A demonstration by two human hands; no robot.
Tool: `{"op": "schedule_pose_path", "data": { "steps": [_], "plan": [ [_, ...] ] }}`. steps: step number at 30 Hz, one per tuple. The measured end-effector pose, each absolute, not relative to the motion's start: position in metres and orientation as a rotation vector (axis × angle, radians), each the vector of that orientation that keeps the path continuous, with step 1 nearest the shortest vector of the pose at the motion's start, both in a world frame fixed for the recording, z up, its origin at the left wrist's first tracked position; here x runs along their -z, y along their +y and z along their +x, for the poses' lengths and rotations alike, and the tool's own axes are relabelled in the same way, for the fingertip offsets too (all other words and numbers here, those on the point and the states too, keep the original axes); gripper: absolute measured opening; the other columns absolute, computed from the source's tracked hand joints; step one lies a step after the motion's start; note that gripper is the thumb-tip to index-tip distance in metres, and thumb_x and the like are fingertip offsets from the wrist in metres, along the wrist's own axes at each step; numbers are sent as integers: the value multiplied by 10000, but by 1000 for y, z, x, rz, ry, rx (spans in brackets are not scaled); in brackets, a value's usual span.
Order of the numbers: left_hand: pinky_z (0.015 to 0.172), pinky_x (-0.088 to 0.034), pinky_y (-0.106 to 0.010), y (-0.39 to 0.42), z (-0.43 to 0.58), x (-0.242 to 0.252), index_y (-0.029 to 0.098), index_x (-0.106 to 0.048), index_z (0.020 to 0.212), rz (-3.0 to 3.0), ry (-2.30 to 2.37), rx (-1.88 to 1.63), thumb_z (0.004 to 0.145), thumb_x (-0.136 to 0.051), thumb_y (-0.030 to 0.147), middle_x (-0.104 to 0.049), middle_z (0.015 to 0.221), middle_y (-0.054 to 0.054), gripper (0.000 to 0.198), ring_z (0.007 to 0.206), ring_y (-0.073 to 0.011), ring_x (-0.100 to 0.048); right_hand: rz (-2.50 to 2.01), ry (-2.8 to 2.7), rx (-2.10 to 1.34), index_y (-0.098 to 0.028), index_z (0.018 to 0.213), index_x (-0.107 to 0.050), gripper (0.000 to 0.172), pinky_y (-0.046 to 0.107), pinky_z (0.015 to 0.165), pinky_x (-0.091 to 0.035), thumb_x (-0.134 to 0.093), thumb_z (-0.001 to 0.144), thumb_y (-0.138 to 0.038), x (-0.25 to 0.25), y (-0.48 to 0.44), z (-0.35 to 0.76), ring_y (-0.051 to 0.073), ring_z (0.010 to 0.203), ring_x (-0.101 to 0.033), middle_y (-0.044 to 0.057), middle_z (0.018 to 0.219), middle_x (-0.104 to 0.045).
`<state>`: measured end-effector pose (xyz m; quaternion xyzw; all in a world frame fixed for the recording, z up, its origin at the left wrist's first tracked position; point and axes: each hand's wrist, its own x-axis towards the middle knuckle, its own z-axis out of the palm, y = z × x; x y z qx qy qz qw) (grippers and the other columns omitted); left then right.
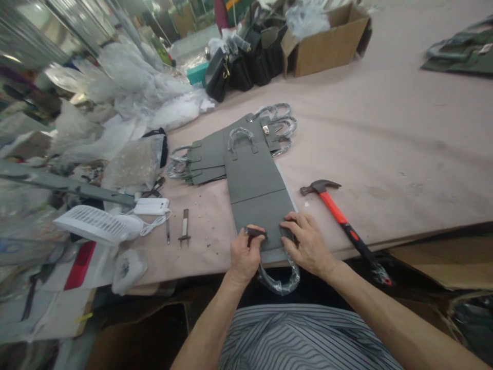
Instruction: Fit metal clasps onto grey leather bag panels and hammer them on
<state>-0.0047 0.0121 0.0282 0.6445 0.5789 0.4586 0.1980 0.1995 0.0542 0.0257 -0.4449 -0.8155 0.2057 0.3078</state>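
A long grey bag panel (257, 174) lies flat before me, a fold line across it and a plastic-wrapped handle at each end. The near handle (280, 287) hangs over the table's front edge. My left hand (245, 256) pinches a short dark piece (254, 232) just above the panel's near end; its exact kind is unclear. My right hand (307, 244) rests at the panel's right edge, thumb and forefinger closing on the dark handle tab (287, 234). Right of the panel lies a claw hammer (342, 221) with a red and black handle.
More grey bag panels (208, 154) with wrapped handles are stacked behind. Left are a metal tool (185, 228), a thin pen-like tool (168, 228) and a white fan-like device (98, 224). Dark bags (241, 67) and a cardboard box (327, 43) stand at the back; plastic wrap (146, 92) heaps left.
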Motion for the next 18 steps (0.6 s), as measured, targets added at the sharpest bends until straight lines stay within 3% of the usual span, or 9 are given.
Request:
{"op": "schedule_pose_path", "data": {
  "steps": [6,11,18],
  "plan": [
    [854,-622,-308,7,-4,-23,184,-653,1008,1906,1450,-1391,940,-620,218,-771,970,-81,82,918,-185,-752,-1142,-2142,-510,-167,1128,-637,269,512,1026,-448,-608,862,-201,-21,55,197,319,1179,-496,147,1221,-561],
    [792,-627,-290,7,2,-20,174,-638,1001,1531,1603,-1451,966,-603,249,-758,898,-47,90,829,-163,-751,-1147,-2144,-512,-169,1124,-635,272,518,1025,-451,-614,854,-193,-18,56,197,321,1184,-497,150,1220,-558],
    [861,-625,-313,10,-2,-23,175,-658,1007,1802,1542,-1396,945,-621,207,-772,950,-67,80,895,-175,-753,-1167,-2137,-524,-145,1121,-644,277,512,1022,-451,-612,850,-195,-21,55,197,322,1174,-496,164,1223,-561]
  ]
}}
